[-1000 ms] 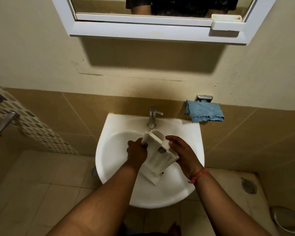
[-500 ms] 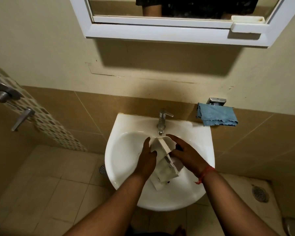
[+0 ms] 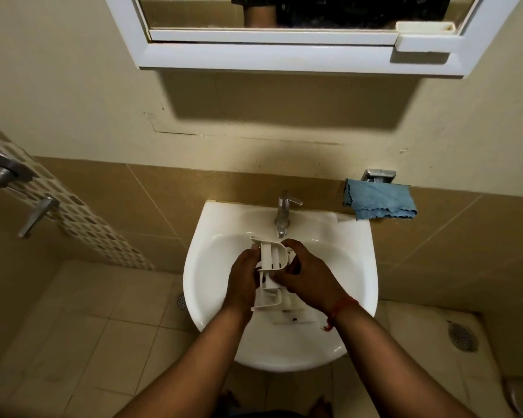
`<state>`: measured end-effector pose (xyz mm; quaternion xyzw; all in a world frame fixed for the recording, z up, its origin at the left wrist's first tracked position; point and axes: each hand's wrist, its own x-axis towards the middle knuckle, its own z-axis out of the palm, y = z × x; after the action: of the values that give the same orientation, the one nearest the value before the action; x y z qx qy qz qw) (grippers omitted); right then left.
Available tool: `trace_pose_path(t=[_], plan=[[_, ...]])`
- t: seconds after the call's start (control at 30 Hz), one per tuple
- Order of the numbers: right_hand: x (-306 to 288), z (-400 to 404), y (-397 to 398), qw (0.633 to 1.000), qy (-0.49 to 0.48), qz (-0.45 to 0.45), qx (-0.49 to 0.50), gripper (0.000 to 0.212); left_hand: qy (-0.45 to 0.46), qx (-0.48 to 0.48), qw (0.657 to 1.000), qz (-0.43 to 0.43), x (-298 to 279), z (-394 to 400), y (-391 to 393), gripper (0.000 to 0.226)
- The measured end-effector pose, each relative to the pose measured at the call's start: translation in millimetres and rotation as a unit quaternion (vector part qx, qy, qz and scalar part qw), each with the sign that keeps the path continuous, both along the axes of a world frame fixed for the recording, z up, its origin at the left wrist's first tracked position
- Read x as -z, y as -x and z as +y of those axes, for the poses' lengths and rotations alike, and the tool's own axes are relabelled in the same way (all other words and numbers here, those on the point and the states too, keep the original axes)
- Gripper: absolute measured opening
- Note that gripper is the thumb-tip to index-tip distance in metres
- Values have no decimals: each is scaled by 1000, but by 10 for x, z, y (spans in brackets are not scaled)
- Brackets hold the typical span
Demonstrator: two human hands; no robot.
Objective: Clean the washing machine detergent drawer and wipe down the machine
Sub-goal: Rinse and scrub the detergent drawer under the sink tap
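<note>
The white plastic detergent drawer (image 3: 271,273) is held over the white sink (image 3: 354,267), just below the chrome tap (image 3: 283,217). Its ribbed compartments face up towards me. My left hand (image 3: 242,280) grips the drawer's left side. My right hand (image 3: 307,276) grips its right side, with the thumb curled over the top and fingers across the middle. No water runs from the tap that I can see. A blue cloth (image 3: 379,203) hangs from a metal holder on the wall, right of the tap.
A white-framed mirror (image 3: 284,55) hangs above the sink. A metal handle (image 3: 34,217) juts from the patterned wall strip at the left. Floor drains sit left of the sink (image 3: 181,300) and at the right (image 3: 461,337).
Both hands have turned the drawer in the sink, so its open ribbed side now faces up and it sits closer under the tap. The camera has shifted left.
</note>
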<state>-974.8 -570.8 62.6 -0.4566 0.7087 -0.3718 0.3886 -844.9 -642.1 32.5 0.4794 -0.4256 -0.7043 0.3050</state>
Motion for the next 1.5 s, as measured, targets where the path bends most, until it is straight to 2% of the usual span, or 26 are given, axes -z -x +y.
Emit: trace_pose_path(t=[0.07, 0.23, 0.33, 0.4, 0.47, 0.6, 0.7, 0.8, 0.87, 0.93, 1.0, 1.07, 1.1, 1.17, 1.27, 1.33, 1.43, 1.5], plan=[[9, -15, -30, 1000, 5, -2, -3, 50, 37, 44, 998, 1, -23, -26, -55, 38], [-13, 4, 55, 997, -29, -67, -36, 51, 100, 148, 981, -77, -106, -194, -186, 24], [-59, -28, 173, 999, -9, -19, -26, 36, 89, 204, 972, -69, -218, -284, -207, 27], [-88, -76, 227, 1000, 21, -4, -9, 34, 94, 242, 964, -57, -328, -334, -197, 25], [-119, -133, 233, 998, 29, -39, -25, 39, 126, 300, 943, -73, -467, -362, -169, 23], [-160, -230, 181, 994, 8, -90, -64, 40, 214, 414, 869, -169, -607, -402, -24, 31], [-117, -217, 187, 999, 15, -21, -36, 25, 272, 430, 830, -231, -640, -443, 57, 19], [-55, -151, 177, 997, 47, 53, -1, 18, 321, 426, 811, -241, -652, -453, 98, 15], [-8, -106, 166, 995, 66, 73, 30, 21, 325, 414, 815, -243, -673, -479, 106, 17], [38, -49, 172, 993, 74, 70, 67, 30, 314, 376, 839, -236, -687, -551, 78, 12], [83, 23, 193, 989, 86, 33, 116, 39, 285, 277, 893, -209, -660, -638, 7, 12], [134, 86, 209, 981, 96, -16, 169, 46, 210, 135, 956, -152, -556, -687, -98, 14], [167, 106, 219, 975, 96, -40, 194, 47, 172, 72, 972, -143, -474, -697, -159, 14], [249, 126, 269, 964, 94, -87, 232, 46, 121, 11, 976, -183, -250, -686, -282, 13], [357, 141, 361, 951, 117, -144, 246, 47, 43, 18, 965, -257, 93, -573, -428, 9], [416, 131, 402, 940, 134, -189, 252, 47, -5, 36, 959, -281, 237, -474, -484, 32], [481, 122, 409, 904, 161, -298, 261, 40, -33, 48, 957, -283, 367, -423, -514, 53], [506, 120, 400, 873, 180, -372, 259, 36, -5, 26, 961, -276, 383, -446, -520, 44]])
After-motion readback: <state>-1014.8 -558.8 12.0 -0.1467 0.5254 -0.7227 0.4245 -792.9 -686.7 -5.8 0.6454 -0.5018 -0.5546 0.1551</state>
